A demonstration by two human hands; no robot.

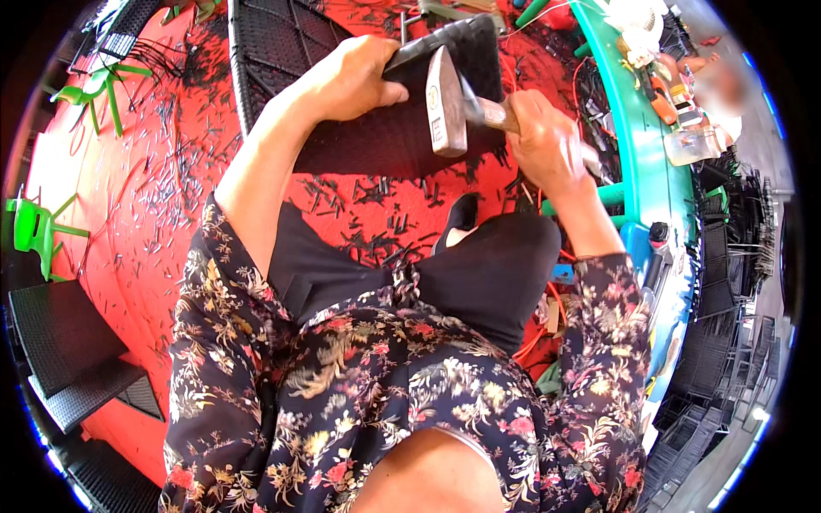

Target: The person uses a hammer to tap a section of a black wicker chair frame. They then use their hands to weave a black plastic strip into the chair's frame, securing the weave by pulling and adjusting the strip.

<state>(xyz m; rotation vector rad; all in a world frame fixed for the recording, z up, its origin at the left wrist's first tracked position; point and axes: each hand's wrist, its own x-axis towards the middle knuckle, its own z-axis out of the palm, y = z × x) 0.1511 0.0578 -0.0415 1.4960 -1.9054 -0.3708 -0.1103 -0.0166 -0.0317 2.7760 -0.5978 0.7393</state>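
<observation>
My right hand [547, 141] is wrapped round the wooden handle of a hammer [446, 107]. The hammer's grey metal head is in front of a black woven chair [368, 145], close to its upper edge; whether it touches is unclear. The fingers of my left hand [359, 79] curl over the chair's edge, with the thumb on the near side. The chair is tilted in front of my knees, and its far parts are partly hidden by my arm and the hammer.
Black offcuts [376, 214] are strewn over the red floor [162, 282]. A green table [633, 111] at the right bears a clear plastic container [693, 145]. Green stools [98, 90] and black woven furniture [64, 342] are at the left. Another person [727, 94] is at the far right.
</observation>
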